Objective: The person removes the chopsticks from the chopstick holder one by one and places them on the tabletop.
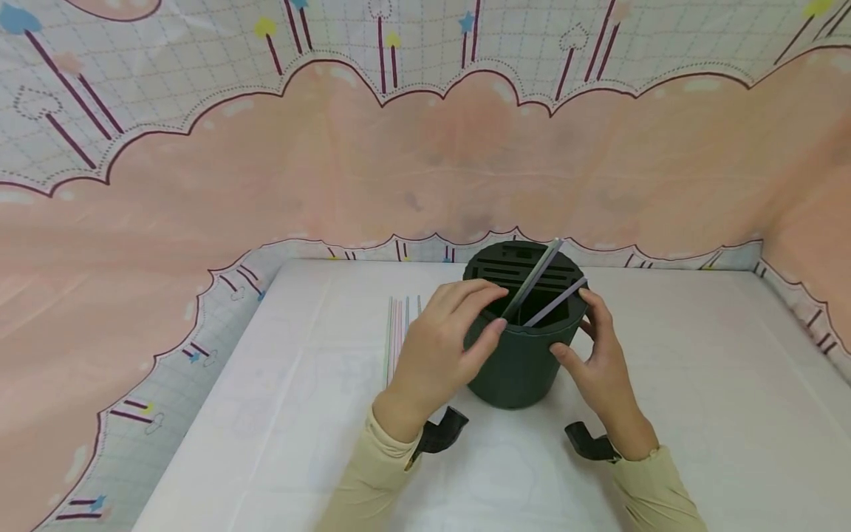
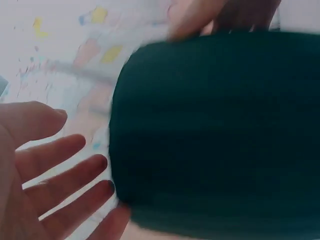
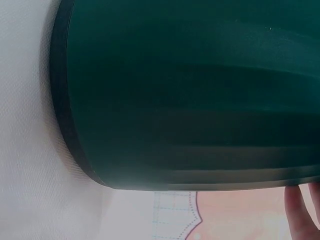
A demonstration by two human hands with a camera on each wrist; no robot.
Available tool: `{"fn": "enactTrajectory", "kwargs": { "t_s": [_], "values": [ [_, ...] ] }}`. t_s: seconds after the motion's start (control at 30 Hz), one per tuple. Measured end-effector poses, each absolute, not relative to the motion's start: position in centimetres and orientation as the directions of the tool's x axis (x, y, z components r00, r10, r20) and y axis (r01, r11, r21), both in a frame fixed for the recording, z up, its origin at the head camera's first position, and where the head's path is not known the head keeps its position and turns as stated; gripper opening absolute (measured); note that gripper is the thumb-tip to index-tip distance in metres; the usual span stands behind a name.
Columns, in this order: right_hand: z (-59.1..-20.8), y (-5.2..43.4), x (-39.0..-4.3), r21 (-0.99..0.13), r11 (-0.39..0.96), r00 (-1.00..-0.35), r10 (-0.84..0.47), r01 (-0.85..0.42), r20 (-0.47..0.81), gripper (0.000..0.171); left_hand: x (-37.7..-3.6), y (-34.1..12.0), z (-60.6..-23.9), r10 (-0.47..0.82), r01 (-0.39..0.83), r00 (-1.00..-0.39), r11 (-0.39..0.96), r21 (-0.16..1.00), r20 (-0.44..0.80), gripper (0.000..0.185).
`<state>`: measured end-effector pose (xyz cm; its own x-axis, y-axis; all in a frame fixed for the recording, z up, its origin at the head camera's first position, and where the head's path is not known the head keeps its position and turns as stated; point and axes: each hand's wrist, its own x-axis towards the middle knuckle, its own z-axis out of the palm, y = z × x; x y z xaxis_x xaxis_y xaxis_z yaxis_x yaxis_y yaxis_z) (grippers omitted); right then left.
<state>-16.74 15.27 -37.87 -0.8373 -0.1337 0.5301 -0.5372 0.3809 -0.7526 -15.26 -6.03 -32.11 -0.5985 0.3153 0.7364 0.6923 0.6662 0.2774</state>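
Note:
A dark green round container (image 1: 521,362) with a slotted top stands on the white table (image 1: 698,414). Two pale straws (image 1: 535,284) stick out of it and lean to the upper right. My left hand (image 1: 442,351) lies against the container's left side, thumb on the wall and straight fingers reaching over the rim toward the straws. In the left wrist view those fingers (image 2: 55,175) are spread beside the container (image 2: 215,135). My right hand (image 1: 598,355) holds the right side, thumb in front and fingers at the rim. The right wrist view is filled by the container (image 3: 190,95), with one fingertip (image 3: 300,210) showing.
Several more straws (image 1: 399,325) lie side by side on the table, left of the container and partly under my left hand. A pink and patterned cloth backdrop (image 1: 399,162) rises behind and round the table's edges.

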Motion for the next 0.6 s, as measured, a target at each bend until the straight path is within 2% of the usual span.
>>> {"fn": "enactTrajectory", "kwargs": {
  "t_s": [0.2, 0.4, 0.6],
  "values": [
    [-37.8, 15.3, -16.9, -0.739, 0.350, -0.813, -0.147, -0.575, 0.563, 0.069, -14.8, -3.9, -32.8, 0.386, 0.663, -0.614, 0.725, 0.185, 0.688, 0.037],
    [-37.8, 15.5, -17.2, -0.720, 0.348, -0.794, -0.158, -0.601, 0.586, 0.068, -14.4, -2.3, -33.4, 0.396, 0.604, -0.643, 0.789, 0.116, 0.655, 0.039],
    [-37.7, 15.6, -17.3, -0.719, 0.347, -0.793, -0.158, -0.602, 0.588, 0.069, -14.5, -2.0, -33.4, 0.356, 0.596, -0.646, 0.788, 0.154, 0.675, 0.029]
  ]
}}
